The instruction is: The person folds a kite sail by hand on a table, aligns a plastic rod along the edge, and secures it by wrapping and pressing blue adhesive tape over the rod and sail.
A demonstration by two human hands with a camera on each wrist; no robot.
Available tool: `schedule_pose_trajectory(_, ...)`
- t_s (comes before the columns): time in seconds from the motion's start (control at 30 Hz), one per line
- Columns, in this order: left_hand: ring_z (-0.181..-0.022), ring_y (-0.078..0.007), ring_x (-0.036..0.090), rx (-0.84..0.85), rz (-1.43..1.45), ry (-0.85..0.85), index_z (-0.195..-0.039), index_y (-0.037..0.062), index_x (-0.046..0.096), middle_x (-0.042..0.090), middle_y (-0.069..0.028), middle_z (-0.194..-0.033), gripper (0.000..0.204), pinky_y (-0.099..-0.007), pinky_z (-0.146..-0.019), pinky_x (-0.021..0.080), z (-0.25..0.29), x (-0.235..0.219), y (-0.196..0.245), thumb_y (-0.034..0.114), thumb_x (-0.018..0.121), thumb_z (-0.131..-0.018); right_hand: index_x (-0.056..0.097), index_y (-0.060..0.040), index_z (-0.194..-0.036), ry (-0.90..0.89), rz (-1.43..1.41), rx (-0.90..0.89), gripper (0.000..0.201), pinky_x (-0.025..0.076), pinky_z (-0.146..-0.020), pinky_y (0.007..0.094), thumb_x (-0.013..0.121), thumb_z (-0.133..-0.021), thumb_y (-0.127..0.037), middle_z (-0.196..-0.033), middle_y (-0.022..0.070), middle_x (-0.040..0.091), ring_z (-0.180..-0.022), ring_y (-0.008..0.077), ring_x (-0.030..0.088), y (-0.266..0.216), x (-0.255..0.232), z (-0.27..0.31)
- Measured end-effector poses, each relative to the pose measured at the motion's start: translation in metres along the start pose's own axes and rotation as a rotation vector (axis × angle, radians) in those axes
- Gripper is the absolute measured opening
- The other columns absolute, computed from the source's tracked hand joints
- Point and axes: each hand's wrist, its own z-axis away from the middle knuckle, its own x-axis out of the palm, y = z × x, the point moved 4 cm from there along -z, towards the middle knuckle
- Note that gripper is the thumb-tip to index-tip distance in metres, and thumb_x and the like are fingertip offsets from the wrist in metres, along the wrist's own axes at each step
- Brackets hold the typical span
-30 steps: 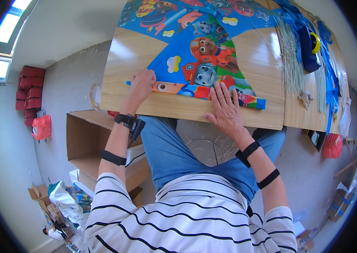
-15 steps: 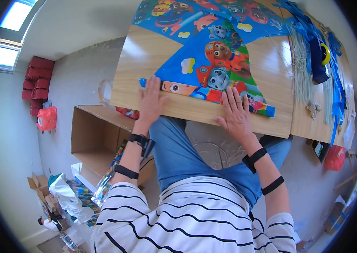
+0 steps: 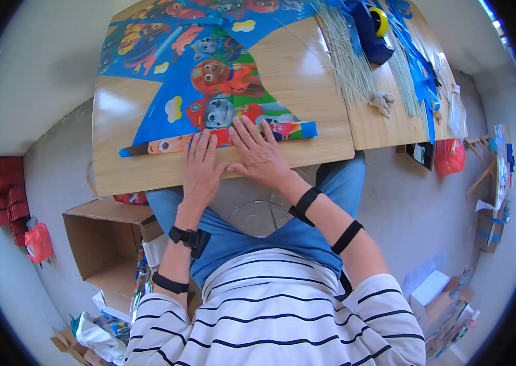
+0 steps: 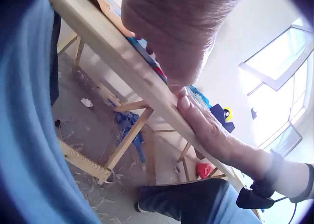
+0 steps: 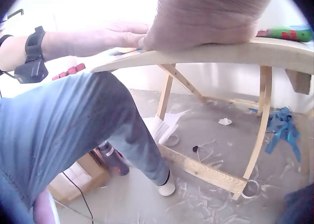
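A thin printed sheet (image 3: pixel 212 76) with cartoon dogs on blue lies on the wooden table (image 3: pixel 328 135). Its near edge is rolled into a narrow strip (image 3: pixel 294 130) parallel to the table's front edge. My left hand (image 3: pixel 202 174) rests palm down, fingertips on the middle of the strip. Just to its right, my right hand (image 3: pixel 261 151) presses the strip with fingers stretched out. The thumbs meet between the hands. In the left wrist view the right hand (image 4: pixel 216 136) lies along the tabletop edge. A green and red end of the strip (image 5: pixel 284 34) shows in the right wrist view.
Thin pale sticks (image 3: pixel 346 55), blue ribbons (image 3: pixel 419 79) and a dark blue tape dispenser (image 3: pixel 372 36) with yellow tape lie at the right. An open cardboard box (image 3: pixel 102 244) stands on the floor at left. A red bag (image 3: pixel 450 157) sits beyond the table's right side.
My left hand has left the strip's left end and slid right along it, flattening out, until beside my right hand. My right hand has shifted left along the strip. The head view has turned.
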Motion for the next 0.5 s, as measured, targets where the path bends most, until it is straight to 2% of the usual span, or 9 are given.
schedule_pose_trajectory(0.2, -0.154, -0.0372, 0.033, -0.004, 0.033, -0.009, -0.155, 0.0014, 0.047, 0.040, -0.0163, -0.165, 0.074, -0.0509, -0.128, 0.024, -0.003, -0.004, -0.002, 0.027, 0.075, -0.092, 0.041, 0.0028, -0.157, 0.054, -0.003, 0.065, 0.099, 0.012, -0.129, 0.0587, 0.062, -0.088, -0.066, -0.169, 0.0193, 0.032, -0.161, 0.0327, 0.022, 0.013, -0.007, 0.009)
schedule_pose_trajectory(0.27, -0.154, -0.0375, 0.034, 0.000, 0.041, -0.004, -0.154, 0.0014, 0.047, 0.041, -0.0162, -0.164, 0.074, -0.0510, -0.128, 0.025, -0.003, -0.006, 0.000, 0.026, 0.076, -0.091, 0.041, 0.0046, -0.156, 0.079, 0.013, 0.112, 0.101, 0.012, -0.129, 0.0590, 0.063, -0.087, -0.066, -0.169, 0.0204, 0.032, -0.161, 0.0335, 0.022, 0.023, -0.019, 0.020)
schedule_pose_trajectory(0.37, -0.153, -0.0377, 0.035, 0.006, 0.044, -0.012, -0.153, 0.0015, 0.049, 0.043, -0.0163, -0.164, 0.073, -0.0509, -0.127, 0.026, -0.004, -0.008, 0.000, 0.024, 0.077, -0.090, 0.042, 0.0062, -0.155, 0.017, 0.076, 0.165, 0.102, 0.011, -0.129, 0.0604, 0.065, -0.086, -0.065, -0.169, 0.0217, 0.031, -0.161, 0.0343, 0.021, 0.039, -0.032, 0.030)
schedule_pose_trajectory(0.5, -0.153, -0.0381, 0.035, 0.000, 0.041, -0.022, -0.154, 0.0019, 0.049, 0.043, -0.0165, -0.164, 0.072, -0.0508, -0.126, 0.027, -0.006, -0.008, 0.003, 0.022, 0.077, -0.090, 0.040, 0.0070, -0.156, 0.059, 0.077, 0.246, 0.101, 0.009, -0.128, 0.0626, 0.066, -0.087, -0.063, -0.169, 0.0224, 0.031, -0.161, 0.0345, 0.021, 0.063, -0.043, 0.045)
